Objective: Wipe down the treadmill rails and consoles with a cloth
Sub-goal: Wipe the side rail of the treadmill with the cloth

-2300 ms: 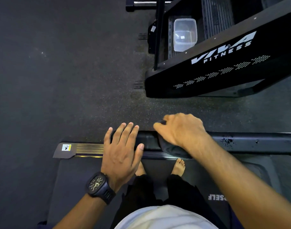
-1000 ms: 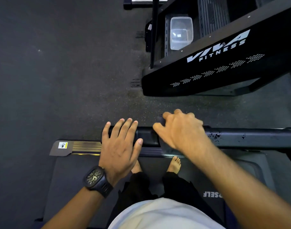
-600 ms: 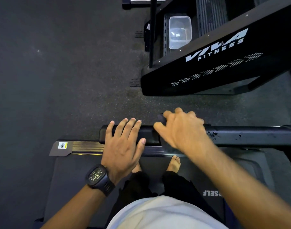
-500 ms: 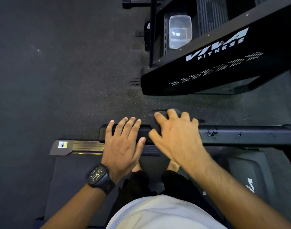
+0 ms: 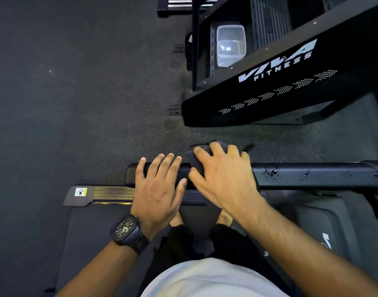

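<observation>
Pressing the bunched dark grey cloth [image 5: 195, 157] onto the black tubular treadmill handrail [image 5: 325, 173], my right hand [image 5: 224, 174] curls over it, fingers wrapped toward the rail's far side. My left hand [image 5: 158, 187] lies flat, fingers straight, on the rail's end just beside it. I'd judge firm strokes best, working toward the speckled marks [image 5: 269, 173] beyond my right hand, with the cloth covering the rail's top and sides.

- The cloth [image 5: 197, 161] is mostly hidden under the right hand [image 5: 223, 176].
- The rail [image 5: 312, 174] runs off the right edge.
- The sticker [image 5: 81, 192] is too small to read.
</observation>
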